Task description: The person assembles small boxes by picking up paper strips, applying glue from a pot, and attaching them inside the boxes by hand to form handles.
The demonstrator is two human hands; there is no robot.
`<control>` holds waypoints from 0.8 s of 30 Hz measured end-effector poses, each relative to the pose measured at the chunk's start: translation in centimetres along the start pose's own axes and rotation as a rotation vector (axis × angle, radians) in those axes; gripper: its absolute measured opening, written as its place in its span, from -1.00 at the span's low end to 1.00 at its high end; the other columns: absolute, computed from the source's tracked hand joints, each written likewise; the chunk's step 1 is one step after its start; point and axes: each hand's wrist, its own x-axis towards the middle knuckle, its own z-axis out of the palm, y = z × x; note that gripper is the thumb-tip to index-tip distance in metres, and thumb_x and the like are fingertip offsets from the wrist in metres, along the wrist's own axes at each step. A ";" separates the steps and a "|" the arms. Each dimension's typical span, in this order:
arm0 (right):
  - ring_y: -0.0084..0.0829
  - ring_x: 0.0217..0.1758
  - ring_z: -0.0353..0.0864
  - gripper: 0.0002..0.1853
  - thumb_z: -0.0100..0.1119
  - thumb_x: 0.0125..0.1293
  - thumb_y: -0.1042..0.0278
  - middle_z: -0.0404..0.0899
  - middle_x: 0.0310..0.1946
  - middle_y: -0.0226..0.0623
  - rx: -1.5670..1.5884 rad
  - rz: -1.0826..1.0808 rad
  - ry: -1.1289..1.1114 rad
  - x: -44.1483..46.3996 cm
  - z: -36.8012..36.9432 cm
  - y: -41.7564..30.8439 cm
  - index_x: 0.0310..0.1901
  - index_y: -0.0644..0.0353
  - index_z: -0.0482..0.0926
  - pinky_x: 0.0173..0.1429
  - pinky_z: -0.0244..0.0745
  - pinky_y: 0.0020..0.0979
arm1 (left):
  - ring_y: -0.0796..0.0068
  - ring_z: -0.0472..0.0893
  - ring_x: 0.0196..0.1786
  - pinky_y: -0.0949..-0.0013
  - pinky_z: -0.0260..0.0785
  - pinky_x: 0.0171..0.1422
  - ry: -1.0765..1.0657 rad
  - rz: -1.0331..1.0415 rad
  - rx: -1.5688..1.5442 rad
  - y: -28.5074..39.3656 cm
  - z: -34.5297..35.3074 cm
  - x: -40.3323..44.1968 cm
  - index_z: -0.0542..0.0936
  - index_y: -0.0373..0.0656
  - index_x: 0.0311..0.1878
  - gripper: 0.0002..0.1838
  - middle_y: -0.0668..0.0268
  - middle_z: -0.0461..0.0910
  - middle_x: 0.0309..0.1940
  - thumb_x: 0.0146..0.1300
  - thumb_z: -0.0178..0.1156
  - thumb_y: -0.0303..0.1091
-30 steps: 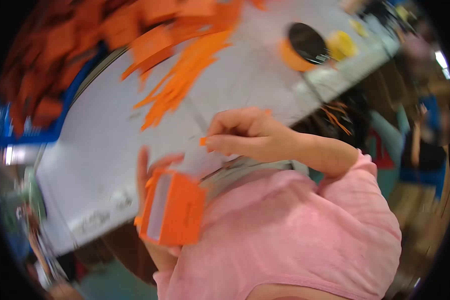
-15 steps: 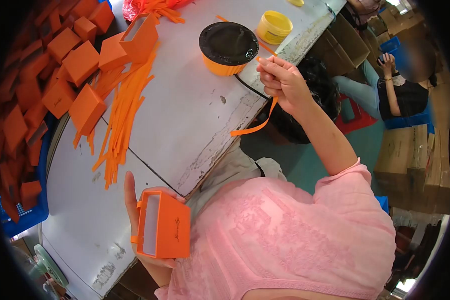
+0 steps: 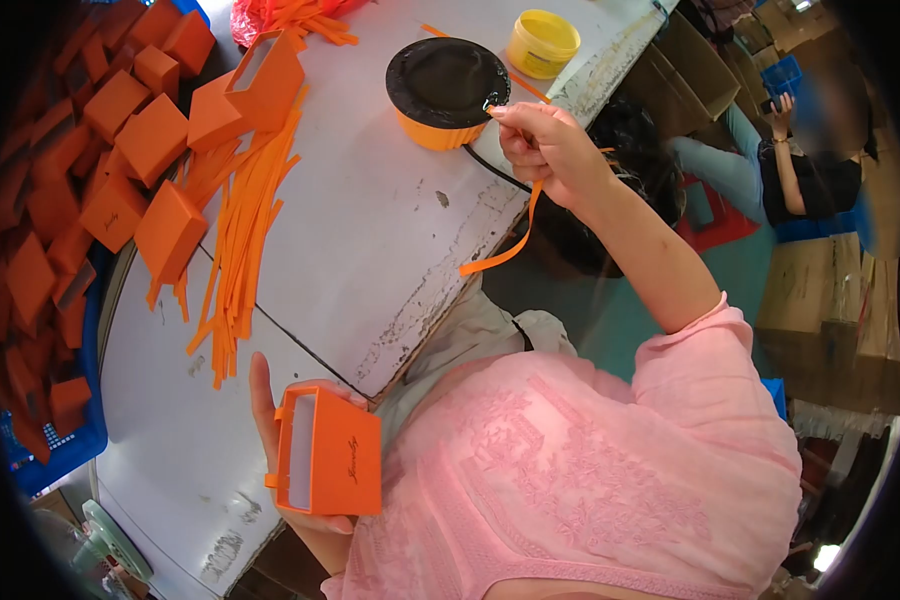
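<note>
My left hand [image 3: 262, 405] is wrapped round an orange jewelry box [image 3: 348, 455], its pale inside facing up and dark script on one side. An orange loop sticks out at the box's left edge. Between the thumb and fingers of my right hand [image 3: 555, 150] is pinched an orange ribbon [image 3: 515, 247], its tail hanging down in a curve. The ribbon's tip meets the rim of a round pot [image 3: 448, 82] with a black, wet-looking top and an orange body. Behind the pot stands an open yellow tub [image 3: 544, 44].
Loose orange ribbons [image 3: 238, 250] lie on the white table [image 3: 370, 250]. Several orange boxes [image 3: 153, 138] fill a blue crate [image 3: 70, 450] at the left. A black cord runs from the pot over the table edge. Another person [image 3: 805, 180] sits beyond, near cardboard cartons [image 3: 820, 290].
My right hand has moved slightly left and up, bringing the ribbon's tip to the pot's rim. My left hand still holds the box in nearly the same place.
</note>
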 end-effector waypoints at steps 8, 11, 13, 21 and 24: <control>-0.77 -0.64 0.05 -0.72 0.19 0.43 0.30 0.27 -0.60 -0.59 -0.090 -0.062 0.051 -4.1 1.3 -0.2 -0.45 0.09 0.39 -0.57 -0.06 -0.59 | 0.19 0.57 0.07 0.18 0.44 0.19 0.147 -0.053 0.113 1.1 -0.4 -0.7 -0.14 -0.11 0.65 0.73 0.17 0.50 0.09 -0.67 0.78 -0.01; -0.73 -0.51 0.23 -0.83 0.17 0.47 0.38 0.44 -0.46 -0.53 -0.212 -0.035 -0.432 -7.4 4.7 1.7 -0.34 0.17 0.53 -0.43 0.10 -0.63 | 0.21 0.51 0.14 0.19 0.39 0.23 -0.056 0.221 0.611 0.6 -2.6 1.0 -0.09 -0.17 0.63 0.57 0.16 0.43 0.19 -0.47 0.74 -0.15; -0.62 -0.34 0.42 -0.85 0.19 0.43 0.50 0.45 -0.35 -0.42 -0.306 -0.180 -0.678 -8.5 8.1 3.3 -0.35 0.28 0.57 -0.33 0.27 -0.59 | 0.14 0.47 0.19 0.14 0.33 0.29 -0.111 0.371 0.836 0.8 -1.7 2.6 -0.06 -0.21 0.61 0.42 0.12 0.43 0.21 -0.28 0.69 -0.25; -0.62 -0.38 0.37 -0.84 0.30 0.32 0.55 0.43 -0.32 -0.34 -0.626 -0.299 -0.832 -9.0 12.0 3.5 -0.42 0.32 0.55 -0.37 0.27 -0.56 | 0.10 0.46 0.17 0.06 0.25 0.31 -0.096 0.658 1.059 0.6 -0.4 3.0 0.05 -0.22 0.58 0.33 0.14 0.45 0.21 -0.25 0.68 -0.23; -0.66 -0.42 0.37 -0.81 0.30 0.31 0.54 0.43 -0.33 -0.35 -0.644 -0.327 -0.815 -9.2 12.4 3.8 -0.44 0.32 0.52 -0.41 0.26 -0.57 | 0.13 0.47 0.18 0.13 0.34 0.25 -0.115 0.673 1.119 1.1 -0.3 2.8 0.01 -0.21 0.59 0.34 0.10 0.43 0.23 -0.23 0.69 -0.27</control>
